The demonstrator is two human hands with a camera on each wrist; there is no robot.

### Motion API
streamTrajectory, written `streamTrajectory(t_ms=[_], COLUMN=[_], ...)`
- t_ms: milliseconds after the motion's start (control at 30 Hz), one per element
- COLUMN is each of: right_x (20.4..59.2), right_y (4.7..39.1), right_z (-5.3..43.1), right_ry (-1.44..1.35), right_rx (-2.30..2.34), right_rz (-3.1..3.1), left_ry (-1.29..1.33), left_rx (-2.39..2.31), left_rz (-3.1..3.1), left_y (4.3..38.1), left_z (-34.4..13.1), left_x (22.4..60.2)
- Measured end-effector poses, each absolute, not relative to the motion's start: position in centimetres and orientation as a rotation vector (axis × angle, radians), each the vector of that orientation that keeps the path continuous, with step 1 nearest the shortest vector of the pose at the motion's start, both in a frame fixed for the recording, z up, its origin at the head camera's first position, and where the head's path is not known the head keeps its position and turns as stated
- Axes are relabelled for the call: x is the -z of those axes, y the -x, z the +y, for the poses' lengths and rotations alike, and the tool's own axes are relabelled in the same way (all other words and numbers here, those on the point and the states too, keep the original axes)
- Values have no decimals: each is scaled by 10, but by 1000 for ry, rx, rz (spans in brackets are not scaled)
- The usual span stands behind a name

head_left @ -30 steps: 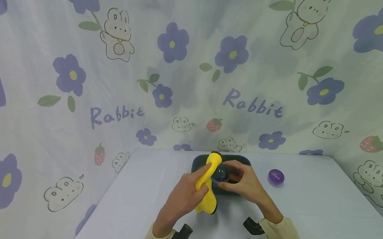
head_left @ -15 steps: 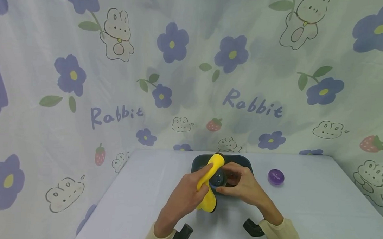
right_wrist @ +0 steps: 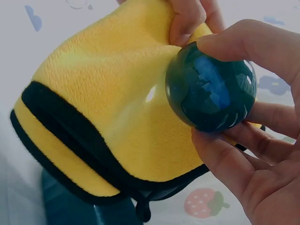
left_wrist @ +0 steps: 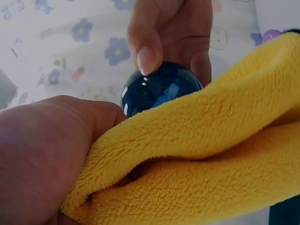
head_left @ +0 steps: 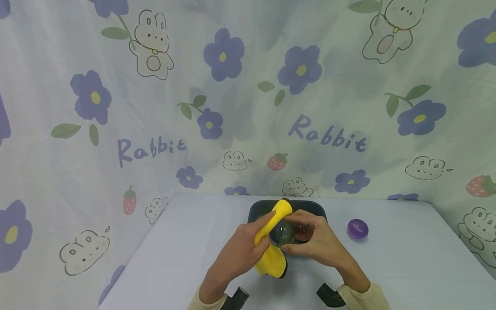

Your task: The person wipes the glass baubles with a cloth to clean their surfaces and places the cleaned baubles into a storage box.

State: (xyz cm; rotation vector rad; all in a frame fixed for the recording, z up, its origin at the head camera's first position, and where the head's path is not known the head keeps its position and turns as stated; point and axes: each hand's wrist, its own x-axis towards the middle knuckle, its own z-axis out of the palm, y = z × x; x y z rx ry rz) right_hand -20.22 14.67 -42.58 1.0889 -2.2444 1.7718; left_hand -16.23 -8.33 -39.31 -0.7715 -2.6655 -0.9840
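Note:
A yellow cloth [head_left: 272, 261] with dark edging is gripped by my left hand [head_left: 244, 247], its folds hanging below the fingers. My right hand [head_left: 322, 239] holds a glossy dark blue-green ball [right_wrist: 211, 91] between thumb and fingers. In the right wrist view the ball lies right against the plush face of the cloth, and fingertips of the left hand show just behind it. From the left wrist view, the cloth covers the ball's lower part. Both hands are above a dark tray [head_left: 308, 204], which they partly hide.
A purple glossy ball [head_left: 358, 229] rests on the white table [head_left: 400, 251] to the right of the tray. Inside the tray a reddish-brown round thing [head_left: 302, 230] shows partly behind the right fingers. A rabbit-and-flower patterned curtain [head_left: 249, 105] closes off the back.
The ball has moved slightly down and left in the right fingers and looks greener now. The cloth's top end has shifted a little right, and its lower fold has swung right.

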Motion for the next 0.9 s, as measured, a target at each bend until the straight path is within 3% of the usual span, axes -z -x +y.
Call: streamTrajectory(t_ms=[900], right_x=[421], right_y=[210], right_z=[159], right_ry=[-1093], right_rx=[-1779], right_rz=[-2224], left_ry=[728], left_rx=[1436], left_rz=[-2718], left_y=[174], left_z=[-94], left_x=[394])
